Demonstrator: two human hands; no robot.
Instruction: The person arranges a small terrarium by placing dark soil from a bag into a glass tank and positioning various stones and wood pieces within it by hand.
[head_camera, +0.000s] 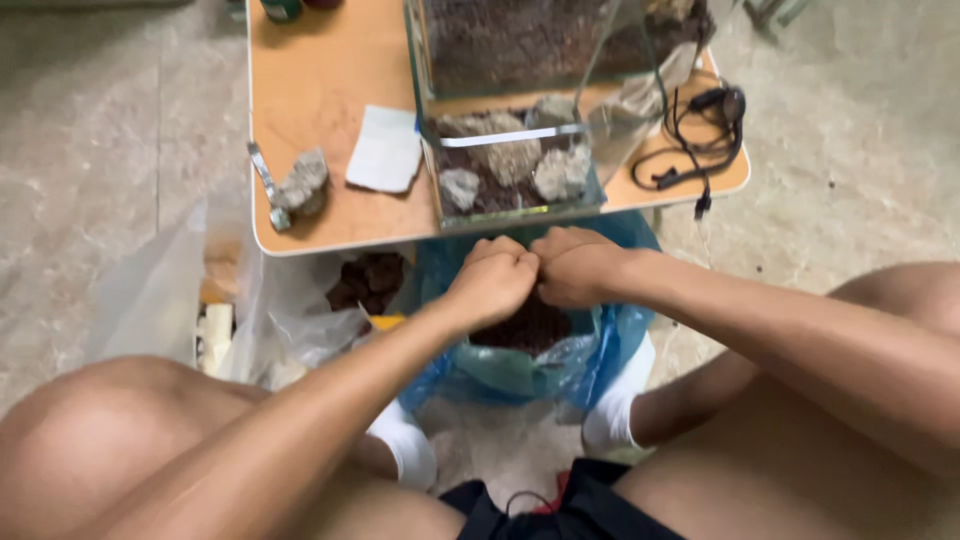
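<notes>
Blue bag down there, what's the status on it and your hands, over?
Left hand and right hand fisted, knuckles together, over the blue bag. Dark brown soil inside, bag open. Glass tank on the table edge just ahead.

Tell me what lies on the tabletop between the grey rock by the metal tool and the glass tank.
In the head view, a white folded paper sheet lies on the orange tabletop between the grey rock and the glass tank.
</notes>
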